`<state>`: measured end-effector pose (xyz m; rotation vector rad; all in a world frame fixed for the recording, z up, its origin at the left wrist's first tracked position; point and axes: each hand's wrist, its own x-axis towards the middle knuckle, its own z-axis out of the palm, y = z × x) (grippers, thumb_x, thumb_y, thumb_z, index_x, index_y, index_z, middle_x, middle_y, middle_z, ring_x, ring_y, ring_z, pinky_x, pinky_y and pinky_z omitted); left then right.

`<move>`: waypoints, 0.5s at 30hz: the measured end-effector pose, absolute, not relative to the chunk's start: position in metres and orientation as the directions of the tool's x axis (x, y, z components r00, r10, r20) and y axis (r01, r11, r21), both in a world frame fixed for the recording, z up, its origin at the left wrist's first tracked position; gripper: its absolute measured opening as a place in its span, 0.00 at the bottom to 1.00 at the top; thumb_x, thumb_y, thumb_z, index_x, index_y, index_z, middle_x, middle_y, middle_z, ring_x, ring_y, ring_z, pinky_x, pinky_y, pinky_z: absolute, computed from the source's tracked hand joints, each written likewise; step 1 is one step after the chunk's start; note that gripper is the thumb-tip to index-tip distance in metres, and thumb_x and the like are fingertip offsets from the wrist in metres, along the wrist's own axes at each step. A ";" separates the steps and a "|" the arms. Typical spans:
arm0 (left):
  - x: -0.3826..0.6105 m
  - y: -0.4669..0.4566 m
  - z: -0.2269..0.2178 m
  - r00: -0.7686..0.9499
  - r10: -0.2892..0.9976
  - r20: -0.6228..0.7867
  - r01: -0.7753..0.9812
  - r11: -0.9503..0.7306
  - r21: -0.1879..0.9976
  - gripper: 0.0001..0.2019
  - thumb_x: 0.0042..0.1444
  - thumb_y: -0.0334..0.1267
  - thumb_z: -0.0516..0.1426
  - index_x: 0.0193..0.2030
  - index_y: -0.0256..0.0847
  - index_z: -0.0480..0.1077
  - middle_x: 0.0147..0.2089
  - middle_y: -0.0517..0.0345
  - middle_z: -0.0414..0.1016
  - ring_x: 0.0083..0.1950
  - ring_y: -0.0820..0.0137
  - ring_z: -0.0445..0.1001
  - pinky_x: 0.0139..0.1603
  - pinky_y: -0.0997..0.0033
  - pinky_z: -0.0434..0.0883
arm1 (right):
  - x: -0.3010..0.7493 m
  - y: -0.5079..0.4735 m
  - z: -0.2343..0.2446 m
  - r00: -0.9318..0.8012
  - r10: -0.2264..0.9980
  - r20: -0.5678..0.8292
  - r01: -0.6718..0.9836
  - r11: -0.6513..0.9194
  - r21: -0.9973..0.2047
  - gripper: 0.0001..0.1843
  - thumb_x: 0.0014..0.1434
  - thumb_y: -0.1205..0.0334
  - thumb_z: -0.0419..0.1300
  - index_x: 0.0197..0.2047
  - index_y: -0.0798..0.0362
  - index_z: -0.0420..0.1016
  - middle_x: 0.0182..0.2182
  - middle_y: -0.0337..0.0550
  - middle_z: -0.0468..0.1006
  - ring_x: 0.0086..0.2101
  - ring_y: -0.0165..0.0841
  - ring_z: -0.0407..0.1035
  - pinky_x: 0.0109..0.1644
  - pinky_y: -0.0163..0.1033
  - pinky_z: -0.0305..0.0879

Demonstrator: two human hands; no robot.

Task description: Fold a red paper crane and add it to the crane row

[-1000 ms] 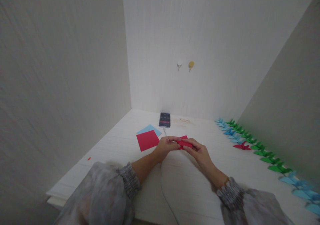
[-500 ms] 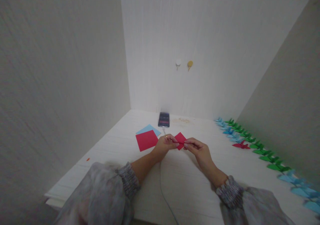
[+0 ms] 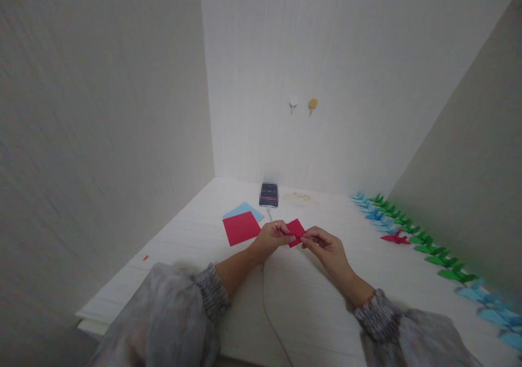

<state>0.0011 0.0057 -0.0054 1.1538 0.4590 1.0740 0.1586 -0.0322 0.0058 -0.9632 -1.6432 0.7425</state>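
Note:
Between both hands is a small piece of folded red paper, its upper corner pointing away from me. My left hand is closed, thumb and fingers pinching the paper's left side. On the right side, my right hand pinches the paper's corner with thumb and forefinger. The fingertips hide part of the folds. Left of my left hand lies a flat red sheet of paper, partly over a light blue sheet.
A phone stands near the back wall with a cable running toward me. Rows of folded paper cranes, green, blue and one red crane, line the right side. An orange scrap lies at left. Two hooks are on the wall.
The red paper between my fingers has tilted slightly, its top corner turning to the right. Both hands keep their pinch. The whole view has shifted a little.

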 end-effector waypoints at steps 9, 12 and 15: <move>0.001 0.002 0.000 0.463 0.858 0.220 -0.353 -0.048 0.934 0.15 0.33 0.35 0.64 0.24 0.35 0.61 0.22 0.63 0.68 0.24 0.79 0.66 0.27 0.78 0.60 | 0.160 -0.033 0.012 -0.147 0.848 0.509 0.362 0.525 -0.770 0.08 0.51 0.58 0.56 0.25 0.53 0.70 0.22 0.39 0.69 0.25 0.30 0.65 0.30 0.35 0.61; 0.001 0.004 -0.002 0.403 0.884 0.235 -0.335 -0.096 0.937 0.14 0.34 0.38 0.63 0.22 0.35 0.61 0.20 0.64 0.66 0.22 0.80 0.63 0.25 0.78 0.59 | 0.159 -0.033 0.012 -0.153 0.840 0.520 0.383 0.535 -0.753 0.09 0.51 0.58 0.56 0.25 0.53 0.70 0.23 0.40 0.70 0.26 0.30 0.65 0.31 0.35 0.61; 0.001 0.005 -0.004 0.386 0.893 0.232 -0.354 -0.088 0.931 0.15 0.34 0.40 0.63 0.21 0.35 0.61 0.21 0.64 0.66 0.23 0.79 0.63 0.26 0.78 0.59 | 0.159 -0.031 0.009 -0.133 0.854 0.504 0.330 0.517 -0.790 0.08 0.51 0.58 0.56 0.26 0.53 0.70 0.23 0.40 0.70 0.26 0.30 0.65 0.31 0.35 0.62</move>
